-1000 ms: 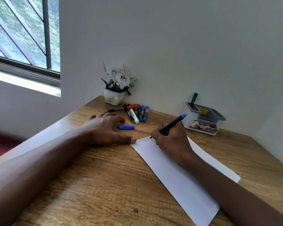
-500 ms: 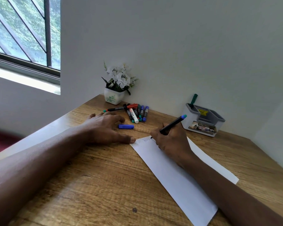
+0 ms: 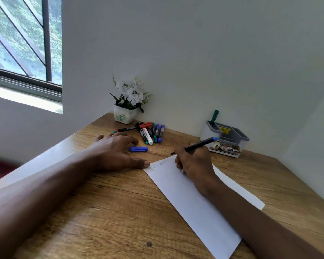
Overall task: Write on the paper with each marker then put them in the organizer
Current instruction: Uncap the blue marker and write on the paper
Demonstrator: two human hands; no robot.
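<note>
The right hand (image 3: 195,165) grips a blue-ended black marker (image 3: 200,144), fingers curled round it, its tip at the far corner of the paper (image 3: 191,199); whether it touches is unclear. Faint writing there is illegible. The left hand (image 3: 112,152) lies spread, fingers relaxed, thumb on the paper's corner. At two o'clock, the organizer (image 3: 226,141) label shows only "OP".

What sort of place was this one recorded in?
Probably a home or office desk corner: a wooden desk against a white wall, a barred window, a flower pot and a grey organizer.
</note>
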